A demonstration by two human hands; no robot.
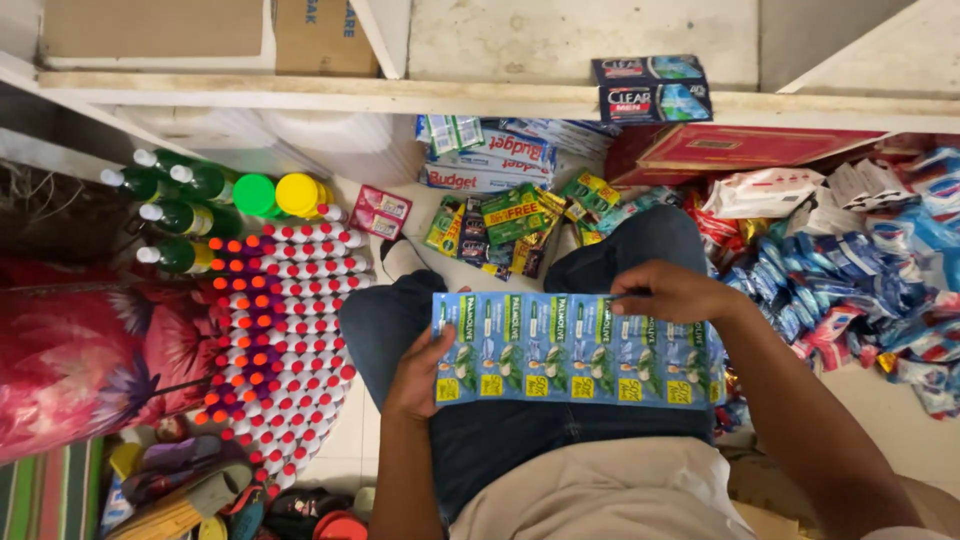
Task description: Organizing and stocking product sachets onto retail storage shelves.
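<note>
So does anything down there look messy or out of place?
Yes: the small sachets lie in a loose heap on the floor past the knees, overlapping at all angles, while the white-capped bottles stand in tidy rows. The sachet strip looks undamaged.

A pale tiled floor carries packed white-capped bottles and green bottles. Sachet strips and what look like blue packets lie heaped there.

Left hand gripping, thumb up; right hand pinching, fingers curled.

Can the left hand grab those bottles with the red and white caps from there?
Probably yes: the bottles stand just beside the left hand with nothing between, though it holds the sachet strip.
</note>
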